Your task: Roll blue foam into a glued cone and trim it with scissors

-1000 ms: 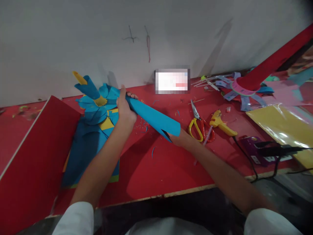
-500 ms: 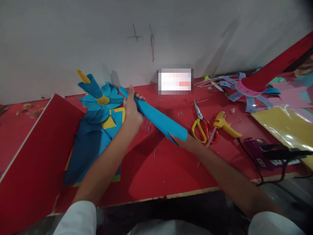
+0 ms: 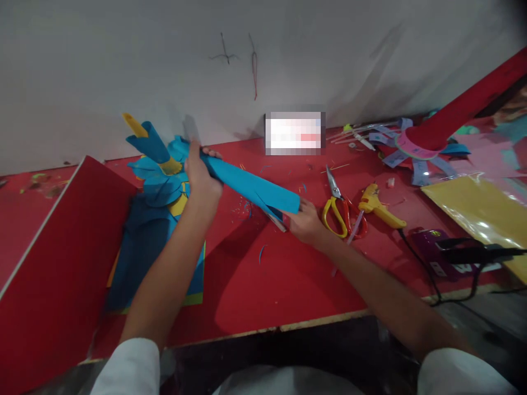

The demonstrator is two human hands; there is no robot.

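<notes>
A blue sheet rolled into a long cone (image 3: 255,185) is held across the table, its narrow end up at the left and its wide end low at the right. My left hand (image 3: 202,174) is wrapped round the narrow part. At the wide end my right hand (image 3: 305,220) grips the rim, some of its fingers hidden by the sheet. Left of the cone stands a blue and yellow paper flower (image 3: 153,147) with layered petals. Blue sheets (image 3: 152,252) lie stacked below it, partly behind my left forearm.
Scissors (image 3: 335,203) with yellow and red handles lie right of my right hand, beside a yellow glue gun (image 3: 376,206) with a cord. Further right are a purple box (image 3: 430,247) and yellow plastic-wrapped sheets (image 3: 486,214). A red board (image 3: 61,258) leans at the left.
Both hands have shifted left with the cone. My right hand has drawn out of the wide end, and its fingers now show at the rim.
</notes>
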